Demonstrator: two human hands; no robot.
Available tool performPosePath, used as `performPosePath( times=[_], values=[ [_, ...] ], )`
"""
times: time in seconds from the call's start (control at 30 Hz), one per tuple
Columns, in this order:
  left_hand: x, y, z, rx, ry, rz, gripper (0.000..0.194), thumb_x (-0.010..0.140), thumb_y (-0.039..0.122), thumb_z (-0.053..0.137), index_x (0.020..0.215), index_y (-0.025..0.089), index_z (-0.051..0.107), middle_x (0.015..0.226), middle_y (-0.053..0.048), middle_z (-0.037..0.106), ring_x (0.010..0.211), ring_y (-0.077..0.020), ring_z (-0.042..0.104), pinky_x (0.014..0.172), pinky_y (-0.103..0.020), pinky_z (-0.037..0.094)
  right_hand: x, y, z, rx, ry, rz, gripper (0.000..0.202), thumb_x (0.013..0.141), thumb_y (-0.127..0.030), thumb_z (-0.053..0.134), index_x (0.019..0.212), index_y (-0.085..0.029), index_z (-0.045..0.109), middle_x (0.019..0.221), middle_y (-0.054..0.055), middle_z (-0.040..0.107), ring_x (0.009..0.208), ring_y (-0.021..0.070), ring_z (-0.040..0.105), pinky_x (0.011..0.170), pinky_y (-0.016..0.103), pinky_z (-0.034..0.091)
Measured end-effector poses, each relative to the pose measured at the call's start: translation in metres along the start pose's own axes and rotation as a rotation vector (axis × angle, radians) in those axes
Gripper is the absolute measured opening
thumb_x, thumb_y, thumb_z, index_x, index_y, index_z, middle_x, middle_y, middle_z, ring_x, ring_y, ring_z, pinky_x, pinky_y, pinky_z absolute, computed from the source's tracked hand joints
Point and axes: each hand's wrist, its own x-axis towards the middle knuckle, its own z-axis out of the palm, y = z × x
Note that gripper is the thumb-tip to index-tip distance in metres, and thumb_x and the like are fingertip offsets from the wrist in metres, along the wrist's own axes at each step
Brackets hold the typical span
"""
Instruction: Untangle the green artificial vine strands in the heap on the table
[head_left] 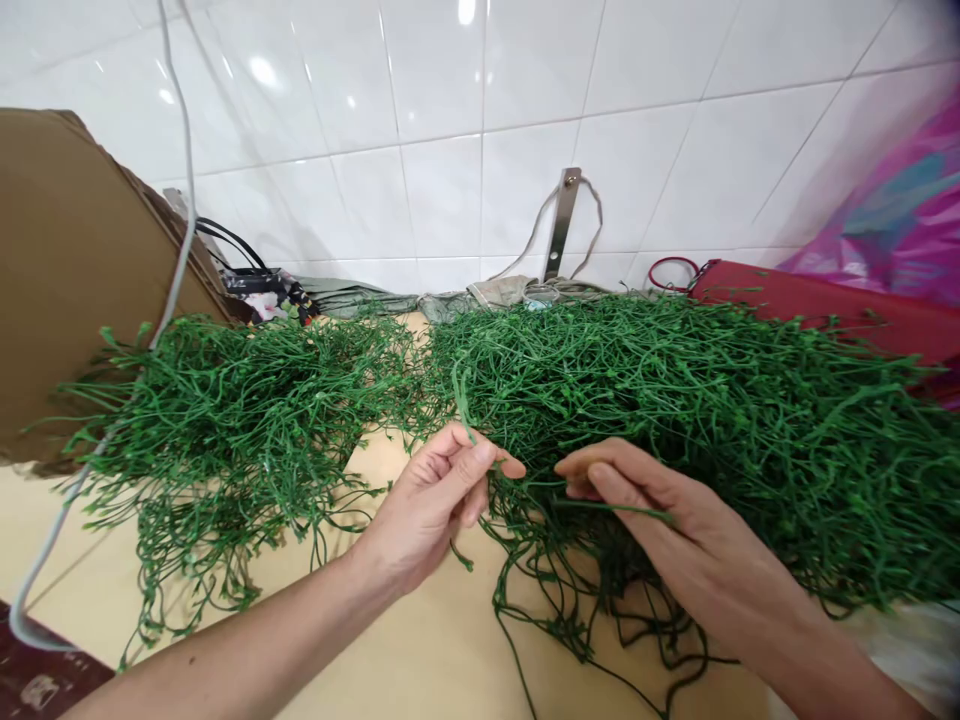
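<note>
In the head view, I see the left hand just below centre, thumb and fingertips pinched shut on a thin green stem pointing towards twelve o'clock. The right hand, at four o'clock, has its fingertips drawn nearly together; another stem lies along its thumb, though I cannot tell whether it is gripped. A pinch that tight could bruise or snap something so slender; a slack one could let it drop. Looped strands towards six o'clock could snag the fingers, and the white cable by the left pile, at nine, might catch stems. The right pile, at three, looks deep green, wiry and tangled, with small paler tips.
</note>
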Motion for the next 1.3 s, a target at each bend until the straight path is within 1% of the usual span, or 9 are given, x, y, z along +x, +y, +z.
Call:
performPosePath(
  times=[0.17, 0.27, 0.43, 0.6, 0.67, 0.8, 0.97, 1.13, 1.3],
  values=[
    [0.001, 0.0, 0.0, 0.074, 0.039, 0.036, 0.035, 0.084, 0.04, 0.077, 0.079, 0.018, 0.049, 0.078, 0.0, 0.076, 0.04, -0.0002, 0.035, 0.048, -0.019, 0.028, -0.005, -0.008, -0.005, -0.005, 0.184, 0.011, 0.042, 0.099, -0.055, 0.041, 0.102, -0.028, 0.073, 0.105, 0.004, 0.075, 0.098, 0.0205, 0.07, 0.087, 0.031, 0.058],
    [0.0, -0.003, -0.001, 0.148, 0.0, 0.046, 0.033, 0.086, 0.04, 0.075, 0.077, 0.017, 0.053, 0.081, -0.002, 0.077, 0.042, -0.0013, 0.04, 0.048, -0.019, 0.033, -0.008, -0.013, 0.0, 0.054, 0.062, 0.015, 0.042, 0.098, -0.055, 0.042, 0.109, -0.029, 0.072, 0.108, 0.004, 0.076, 0.1, 0.0221, 0.071, 0.08, 0.031, 0.06],
    [-0.006, -0.003, 0.007, 0.241, -0.106, 0.084, 0.033, 0.087, 0.039, 0.074, 0.073, 0.017, 0.054, 0.08, -0.004, 0.076, 0.064, -0.0091, 0.062, 0.065, -0.021, 0.048, -0.008, -0.015, 0.018, 0.143, -0.208, 0.039, 0.031, 0.093, -0.041, 0.055, 0.116, -0.024, 0.068, 0.111, 0.006, 0.074, 0.103, 0.021, 0.069, 0.092, 0.033, 0.056],
    [-0.007, -0.004, 0.009, 0.219, -0.19, 0.063, 0.03, 0.089, 0.042, 0.072, 0.079, 0.017, 0.057, 0.083, -0.005, 0.074, 0.073, -0.0129, 0.064, 0.068, -0.024, 0.05, -0.01, -0.01, 0.028, 0.119, -0.294, 0.069, 0.034, 0.102, -0.038, 0.035, 0.09, -0.023, 0.063, 0.078, 0.001, 0.066, 0.074, 0.015, 0.064, 0.07, 0.025, 0.055],
    [-0.006, -0.004, 0.006, 0.199, -0.204, 0.026, 0.031, 0.091, 0.045, 0.068, 0.083, 0.017, 0.058, 0.075, -0.002, 0.069, 0.067, -0.0108, 0.06, 0.066, -0.023, 0.046, -0.012, -0.008, 0.029, 0.01, -0.323, 0.0, 0.032, 0.101, -0.03, 0.034, 0.083, -0.023, 0.06, 0.073, 0.0, 0.064, 0.066, 0.0141, 0.059, 0.063, 0.024, 0.05],
    [-0.005, -0.004, 0.003, 0.226, -0.325, -0.117, 0.037, 0.093, 0.049, 0.063, 0.078, 0.017, 0.053, 0.06, 0.006, 0.048, 0.049, -0.0057, 0.039, 0.053, -0.021, 0.032, -0.018, 0.0, 0.028, -0.268, -0.427, -0.32, 0.027, 0.082, -0.005, 0.041, 0.083, -0.023, 0.062, 0.076, 0.002, 0.068, 0.072, 0.017, 0.061, 0.074, 0.03, 0.048],
    [-0.008, -0.001, 0.003, 0.38, -0.431, -0.229, 0.044, 0.089, 0.058, 0.063, 0.076, 0.018, 0.052, 0.068, 0.005, 0.046, 0.053, -0.0062, 0.032, 0.05, -0.02, 0.027, -0.022, 0.015, 0.025, -0.426, -0.544, -0.478, 0.029, 0.072, -0.002, 0.049, 0.085, -0.023, 0.064, 0.08, 0.001, 0.071, 0.077, 0.0181, 0.064, 0.082, 0.033, 0.043],
    [-0.005, 0.001, 0.001, 0.419, -0.379, -0.212, 0.043, 0.089, 0.057, 0.063, 0.079, 0.017, 0.051, 0.069, 0.006, 0.045, 0.053, -0.0052, 0.029, 0.049, -0.019, 0.025, -0.021, 0.019, 0.019, -0.481, -0.467, -0.575, 0.021, 0.083, -0.003, 0.054, 0.084, -0.023, 0.061, 0.073, -0.003, 0.064, 0.068, 0.0149, 0.055, 0.073, 0.031, 0.037],
    [-0.007, 0.001, 0.003, 0.42, -0.277, -0.077, 0.042, 0.092, 0.057, 0.06, 0.082, 0.017, 0.054, 0.061, 0.006, 0.047, 0.049, -0.0057, 0.033, 0.049, -0.021, 0.025, -0.01, 0.008, 0.008, -0.482, -0.24, -0.607, 0.015, 0.092, -0.027, 0.064, 0.079, -0.022, 0.062, 0.083, 0.002, 0.065, 0.079, 0.0189, 0.055, 0.074, 0.033, 0.04]
  ],
)
